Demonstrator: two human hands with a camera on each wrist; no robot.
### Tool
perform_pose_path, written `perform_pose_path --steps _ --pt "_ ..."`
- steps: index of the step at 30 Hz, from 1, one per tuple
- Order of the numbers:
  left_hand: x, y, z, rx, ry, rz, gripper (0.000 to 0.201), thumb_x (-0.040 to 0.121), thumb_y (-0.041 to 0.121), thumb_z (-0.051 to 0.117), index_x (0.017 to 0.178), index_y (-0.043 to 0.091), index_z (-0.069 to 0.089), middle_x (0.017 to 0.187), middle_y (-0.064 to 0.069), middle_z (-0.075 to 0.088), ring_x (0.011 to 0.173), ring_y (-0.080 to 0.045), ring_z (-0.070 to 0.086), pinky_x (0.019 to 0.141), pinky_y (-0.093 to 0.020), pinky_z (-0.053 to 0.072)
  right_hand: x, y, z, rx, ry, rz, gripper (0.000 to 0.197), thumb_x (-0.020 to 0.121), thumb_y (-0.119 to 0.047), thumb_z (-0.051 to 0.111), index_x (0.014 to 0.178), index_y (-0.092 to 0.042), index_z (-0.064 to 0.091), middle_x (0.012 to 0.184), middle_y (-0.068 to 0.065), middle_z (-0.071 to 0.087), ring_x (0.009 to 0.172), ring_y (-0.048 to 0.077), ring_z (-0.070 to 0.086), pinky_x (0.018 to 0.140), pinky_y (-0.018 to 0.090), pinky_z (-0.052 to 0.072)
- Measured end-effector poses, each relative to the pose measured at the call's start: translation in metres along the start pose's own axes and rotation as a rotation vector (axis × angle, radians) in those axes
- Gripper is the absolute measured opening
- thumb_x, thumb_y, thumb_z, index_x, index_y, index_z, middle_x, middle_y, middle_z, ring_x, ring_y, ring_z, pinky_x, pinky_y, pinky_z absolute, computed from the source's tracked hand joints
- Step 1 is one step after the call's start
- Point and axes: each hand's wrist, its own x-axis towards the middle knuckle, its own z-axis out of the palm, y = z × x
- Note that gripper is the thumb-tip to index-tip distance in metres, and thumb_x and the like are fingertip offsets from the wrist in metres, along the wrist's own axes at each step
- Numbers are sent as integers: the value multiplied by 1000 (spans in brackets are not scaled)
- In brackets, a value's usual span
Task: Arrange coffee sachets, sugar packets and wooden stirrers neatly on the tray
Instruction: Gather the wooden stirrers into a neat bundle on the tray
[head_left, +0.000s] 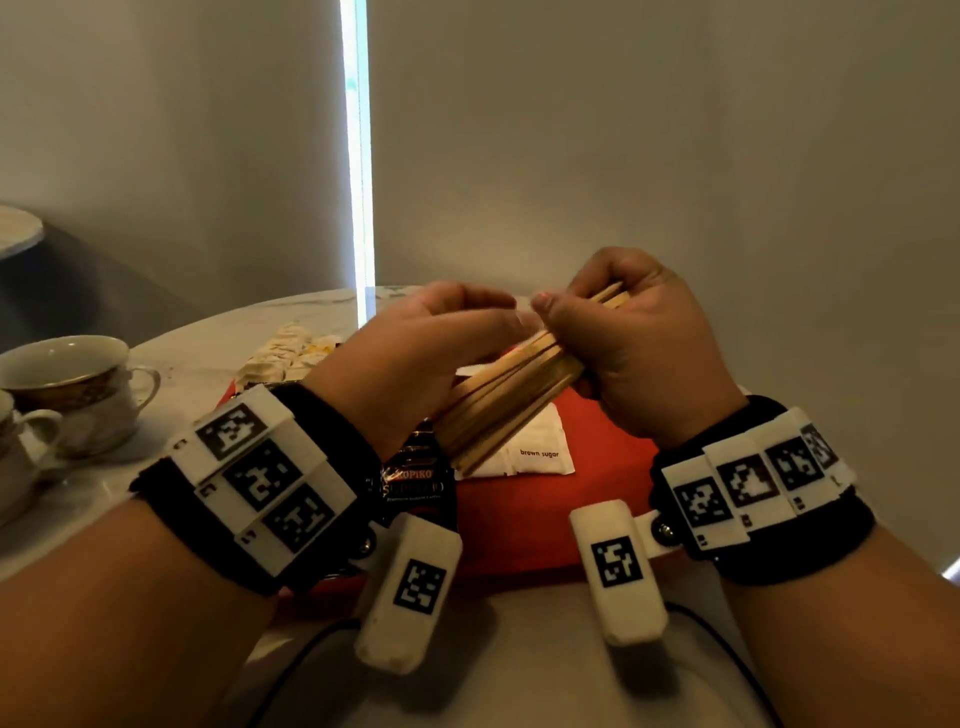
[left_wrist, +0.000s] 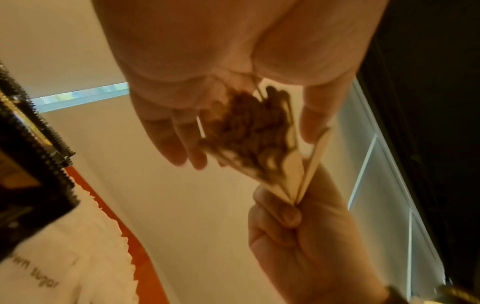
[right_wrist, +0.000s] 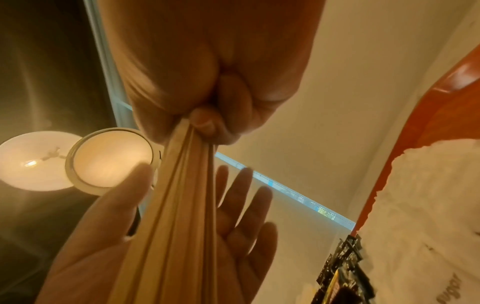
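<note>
While the flat red plastic tray (head_left: 597, 441) lay on the pale marble bench (head_left: 208, 358), the right hand (head_left: 644, 338) clamped its grip on one end of the bundled pale wooden stirrers (head_left: 509, 400), and the open left hand (head_left: 421, 358) cupped them, probably squaring them.

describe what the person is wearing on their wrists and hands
Each wrist carries a black band topped with white blocks printed with black square code markers. A white capsule-shaped camera pod with its own marker hangs off each band, thin black cables trailing. Both hands are bare.
</note>
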Motion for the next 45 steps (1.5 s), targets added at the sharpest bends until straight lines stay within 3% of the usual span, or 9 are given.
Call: perform_pose_path --steps 4,11,14,17,21,28,34,41,45 --pt "-8 0 9 217 -342 -166 40 79 25 78 115 20 61 98 -8 76 86 -27 74 78 -39 60 -4 -4 8 -147 -38 -45 25 81 -19 78 68 -20 57 55 -3 57 48 19 61 44 29 48" --pt "-9 -1 8 332 -304 -124 15 93 24 66 106 22 57 62 3 59 50 -14 54 47 -28 46 -5 -3 5 -182 -57 -105 25 86 -44 72 81 -21 63 76 1 69 65 18 69 54 27 53" --pt "-8 -3 8 313 -286 -147 16 93 22 67 104 27 55 62 2 59 49 -14 52 47 -28 45 6 -2 -10 70 158 -27 72 82 -81 43 111 -19 68 108 0 73 100 22 69 79 39 53" --pt "-7 -3 9 350 -294 -170 23 92 23 68 111 27 55 60 3 59 47 -12 53 47 -26 45 10 -5 -10 164 226 13 82 87 -73 19 131 -18 61 127 0 67 111 20 65 84 36 48" --pt "-9 0 12 568 -265 -201 18 90 31 71 102 29 57 52 7 60 42 -5 54 46 -19 45 -5 -6 8 -113 -231 41 62 95 -62 31 101 -17 73 111 5 75 104 20 71 90 37 57" --pt "-6 1 19 747 -96 -107 46 94 37 65 137 35 48 81 8 59 62 -5 57 42 -9 39 -2 -7 5 -416 -139 218 39 99 -48 50 87 -14 65 59 -3 59 48 10 52 48 27 44" --pt "-8 2 20 730 -55 -75 28 93 44 65 115 35 50 76 6 59 57 -5 55 39 -8 36 0 -4 9 -353 -58 167 32 101 -34 52 83 -11 65 61 -2 60 52 9 55 50 25 47" --pt "-5 0 20 719 -90 -99 39 95 38 64 131 32 50 81 7 61 62 -5 59 43 -7 40 -7 -12 16 -219 -87 143 47 78 -66 50 87 -22 64 73 2 69 59 25 65 53 30 54" --pt "-7 3 17 762 -84 -65 23 93 39 65 105 35 46 78 8 58 61 -5 57 42 -7 39 -7 -6 20 -206 -1 139 34 93 -43 63 76 -13 61 61 -1 67 50 23 60 45 27 50"
